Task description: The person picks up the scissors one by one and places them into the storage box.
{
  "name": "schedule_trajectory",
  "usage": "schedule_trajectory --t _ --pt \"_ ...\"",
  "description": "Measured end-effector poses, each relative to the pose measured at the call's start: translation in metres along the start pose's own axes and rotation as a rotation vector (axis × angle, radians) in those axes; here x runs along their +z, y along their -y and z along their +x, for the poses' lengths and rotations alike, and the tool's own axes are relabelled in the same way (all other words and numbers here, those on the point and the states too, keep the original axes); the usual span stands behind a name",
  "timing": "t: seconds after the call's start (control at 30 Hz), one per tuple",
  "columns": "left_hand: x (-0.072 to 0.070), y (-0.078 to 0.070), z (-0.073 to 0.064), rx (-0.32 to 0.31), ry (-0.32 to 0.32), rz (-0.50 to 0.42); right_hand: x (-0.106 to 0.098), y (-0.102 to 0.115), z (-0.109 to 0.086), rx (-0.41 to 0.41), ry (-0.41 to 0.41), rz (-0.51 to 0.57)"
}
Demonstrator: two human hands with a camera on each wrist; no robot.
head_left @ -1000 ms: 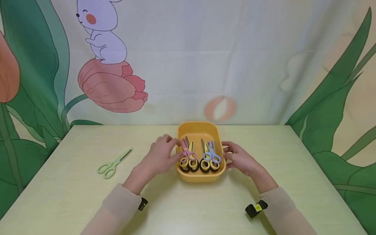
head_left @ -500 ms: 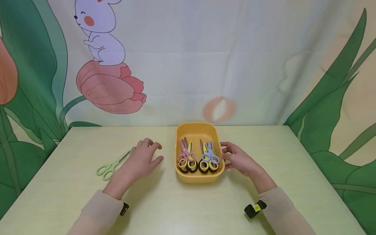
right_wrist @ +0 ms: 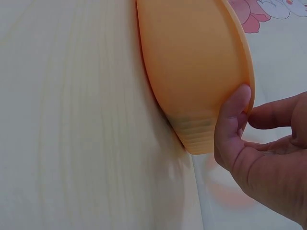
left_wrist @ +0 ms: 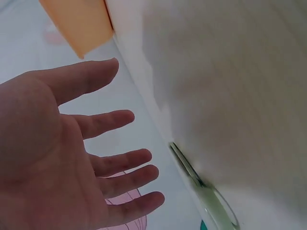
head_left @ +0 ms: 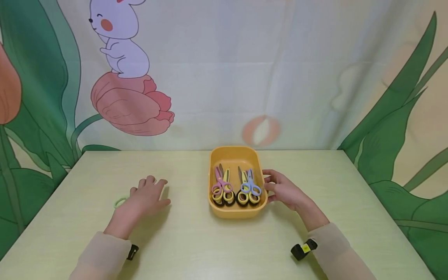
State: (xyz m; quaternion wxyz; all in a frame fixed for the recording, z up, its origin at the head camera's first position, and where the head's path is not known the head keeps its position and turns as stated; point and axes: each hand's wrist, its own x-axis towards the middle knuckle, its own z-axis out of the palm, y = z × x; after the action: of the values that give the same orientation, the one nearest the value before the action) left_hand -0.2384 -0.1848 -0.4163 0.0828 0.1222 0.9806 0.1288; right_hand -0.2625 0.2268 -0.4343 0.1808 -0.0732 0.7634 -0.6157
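My left hand (head_left: 141, 201) hovers above the light green scissors (head_left: 120, 202), fingers spread and nothing in them. In the head view it covers most of the scissors, apart from one handle loop. The left wrist view shows the scissors (left_wrist: 212, 203) on the table, apart from the fingertips. My right hand (head_left: 287, 191) holds the right side of a yellow plastic bin (head_left: 238, 214), thumb and fingers at its rim. Inside the bin lie pink scissors (head_left: 220, 181), blue scissors (head_left: 250, 186), and others with yellow and black handles (head_left: 229, 197), in two groups.
The pale wooden table (head_left: 210, 249) has its back edge against a printed curtain (head_left: 210, 77) with a rabbit and flowers. The bin stands near that back edge. Black straps (head_left: 303, 249) are on both wrists.
My left hand has let go of the bin's left side and moved left, over the green scissors. The right hand stays at the bin, which has barely shifted in view.
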Motion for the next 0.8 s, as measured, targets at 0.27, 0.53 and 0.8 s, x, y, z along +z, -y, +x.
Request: schedule_trajectory --t 0.27,0.53,0.8 --pt "0.0 0.017 0.0 -0.121 0.048 0.036 0.0 0.0 0.001 0.003 -0.003 -0.008" --pt "0.002 0.023 0.001 -0.145 0.086 0.04 0.0 -0.001 0.0 0.0 -0.001 -0.001" --pt "0.0 0.016 0.006 -0.12 0.107 0.056 0.001 -0.001 0.001 -0.004 -0.003 0.003"
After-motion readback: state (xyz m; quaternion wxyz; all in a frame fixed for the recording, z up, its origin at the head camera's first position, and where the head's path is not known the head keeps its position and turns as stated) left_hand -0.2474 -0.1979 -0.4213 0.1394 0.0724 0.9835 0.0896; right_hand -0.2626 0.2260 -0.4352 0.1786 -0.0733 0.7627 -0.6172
